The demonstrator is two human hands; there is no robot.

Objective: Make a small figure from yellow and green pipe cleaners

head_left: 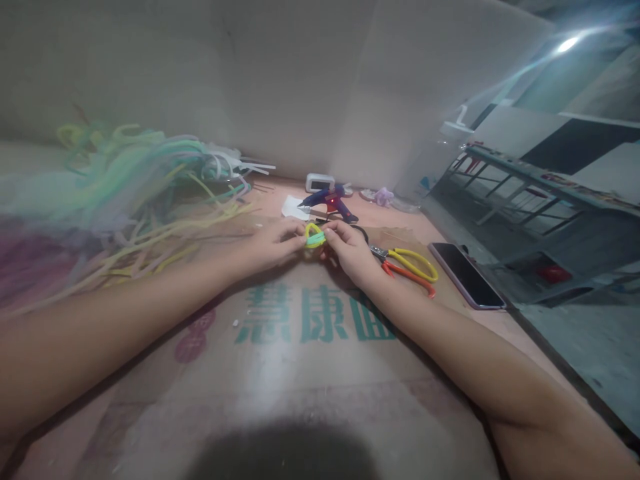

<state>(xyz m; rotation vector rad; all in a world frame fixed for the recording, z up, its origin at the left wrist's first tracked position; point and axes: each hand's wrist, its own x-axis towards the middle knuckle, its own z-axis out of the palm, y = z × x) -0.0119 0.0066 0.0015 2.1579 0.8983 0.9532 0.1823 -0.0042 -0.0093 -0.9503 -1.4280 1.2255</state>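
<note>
Between my two hands is a small looped piece of yellow and mint-green pipe cleaner (315, 237), held just above the cardboard. My left hand (280, 243) pinches its left side between thumb and fingers. On the other side, my right hand (349, 245) grips it with thumb and forefinger; its lower fingers are partly hidden. Beyond the hands lies a blue glue gun (327, 200) with a small red light showing. Pliers with one yellow and one orange-red handle (414, 265) rest beside my right wrist.
A heap of pastel pipe cleaners (165, 173) spreads over the left side. A phone (467, 275) lies near the table's right edge. At the back stand a small white display device (320, 183) and a lilac fluffy piece (384, 197). Printed cardboard (280, 380) covers the tabletop.
</note>
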